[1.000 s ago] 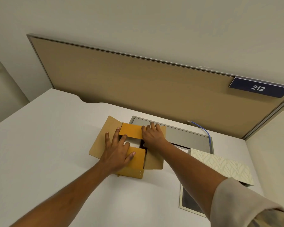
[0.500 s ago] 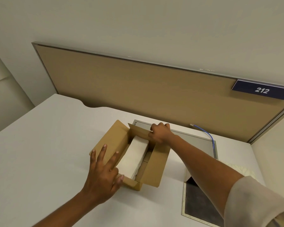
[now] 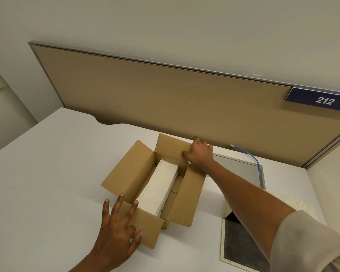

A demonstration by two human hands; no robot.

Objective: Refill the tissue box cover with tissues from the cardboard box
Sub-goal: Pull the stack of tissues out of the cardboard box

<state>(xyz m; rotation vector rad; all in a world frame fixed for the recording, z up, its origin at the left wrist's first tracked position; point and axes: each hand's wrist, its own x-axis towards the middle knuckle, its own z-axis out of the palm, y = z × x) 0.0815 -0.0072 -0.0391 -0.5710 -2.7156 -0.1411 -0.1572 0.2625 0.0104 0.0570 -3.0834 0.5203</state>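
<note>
Left hand [image 3: 117, 232]: fingers spreading wide, pressing down the near flap.
Cardboard box [image 3: 126, 173]: sitting open on the white table [image 3: 47, 173].
Tissues [image 3: 159, 189]: lying stacked inside the box.
Right hand [image 3: 199, 154]: fingers curling around the far flap, gripping it.

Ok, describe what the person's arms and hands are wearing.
Both hands are bare: no gloves, rings or watch visible. The left hand and its forearm are uncovered as far as the frame shows. The right hand is bare too, with a loose pale beige sleeve pushed up near the elbow.
</note>
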